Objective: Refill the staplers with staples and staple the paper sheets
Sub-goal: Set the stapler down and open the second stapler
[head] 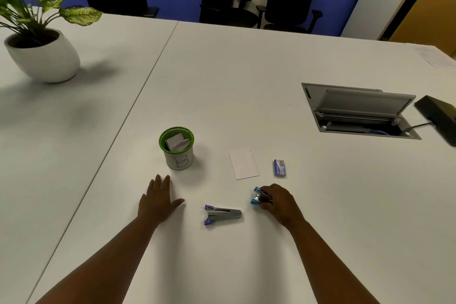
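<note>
Now right hand (281, 203) fingers curled round blue stapler (259, 197), handles pointing left; left hand (158, 201) flat, empty.

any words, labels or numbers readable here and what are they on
"B", followed by a stroke cut off at the edge: handwritten in blue on the white wrap of the green-rimmed cup.
Print on the small blue staple box: too small and blurred to read.
White paper sheet: no writing shows.
Both staplers: no readable marking.
</note>
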`<state>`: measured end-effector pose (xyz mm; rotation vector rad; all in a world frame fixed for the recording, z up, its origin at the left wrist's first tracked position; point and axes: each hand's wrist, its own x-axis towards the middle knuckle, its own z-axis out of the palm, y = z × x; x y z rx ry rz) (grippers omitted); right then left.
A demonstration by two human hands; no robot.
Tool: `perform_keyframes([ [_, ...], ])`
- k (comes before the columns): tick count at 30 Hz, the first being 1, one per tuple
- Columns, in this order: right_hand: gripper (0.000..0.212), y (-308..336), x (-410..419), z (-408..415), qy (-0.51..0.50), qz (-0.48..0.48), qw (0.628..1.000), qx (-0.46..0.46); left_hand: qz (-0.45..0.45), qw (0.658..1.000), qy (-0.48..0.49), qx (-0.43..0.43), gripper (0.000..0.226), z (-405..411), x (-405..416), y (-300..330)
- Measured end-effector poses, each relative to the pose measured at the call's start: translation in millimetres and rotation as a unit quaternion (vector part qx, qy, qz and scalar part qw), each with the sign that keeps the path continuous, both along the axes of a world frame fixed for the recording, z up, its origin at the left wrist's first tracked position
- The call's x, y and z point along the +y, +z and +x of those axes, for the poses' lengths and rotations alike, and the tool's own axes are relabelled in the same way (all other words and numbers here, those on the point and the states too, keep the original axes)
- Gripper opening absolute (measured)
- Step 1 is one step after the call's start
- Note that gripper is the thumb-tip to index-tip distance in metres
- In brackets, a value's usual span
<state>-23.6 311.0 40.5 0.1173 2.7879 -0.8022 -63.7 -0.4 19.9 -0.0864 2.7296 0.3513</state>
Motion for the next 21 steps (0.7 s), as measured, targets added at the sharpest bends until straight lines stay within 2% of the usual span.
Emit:
perform_keyframes([
  [2,0.039,6.3,-3.0,1.4,-0.047,-0.078,0.996,0.026,0.021,0.999,0.015,0.039,0.076,0.5,2.9,2.7],
  [4,0.040,16.9,-7.3,1.6,-0.101,-0.188,0.977,0.020,0.049,0.991,0.038,0.115,0.059,1.1,7.9,7.5],
  [7,0.032,36.2,-20.0,2.3,-0.148,-0.399,0.902,-0.067,0.086,0.968,0.044,0.232,0.027,1.2,23.1,20.8],
  [9,0.025,47.7,-29.7,3.6,-0.164,-0.512,0.838,-0.090,0.148,0.954,0.043,0.258,0.017,1.2,36.6,32.1],
  [11,0.028,57.7,-37.6,4.8,-0.178,-0.627,0.752,-0.100,0.244,0.942,0.038,0.227,0.018,1.5,51.8,46.3],
  [12,0.031,62.8,-40.8,5.0,-0.180,-0.670,0.712,-0.110,0.303,0.935,0.035,0.182,0.020,0.8,59.8,53.8],
  [15,0.050,76.4,-48.2,5.9,-0.172,-0.742,0.629,-0.153,0.469,0.881,0.063,-0.016,0.030,1.9,82.0,82.3],
  [17,0.058,81.6,-52.1,6.0,-0.169,-0.755,0.613,-0.161,0.517,0.848,0.084,-0.083,0.037,3.1,92.1,97.2],
  [21,0.053,88.5,-58.6,8.6,-0.174,-0.768,0.600,-0.144,0.575,0.803,0.127,-0.098,0.038,5.7,101.5,111.6],
])
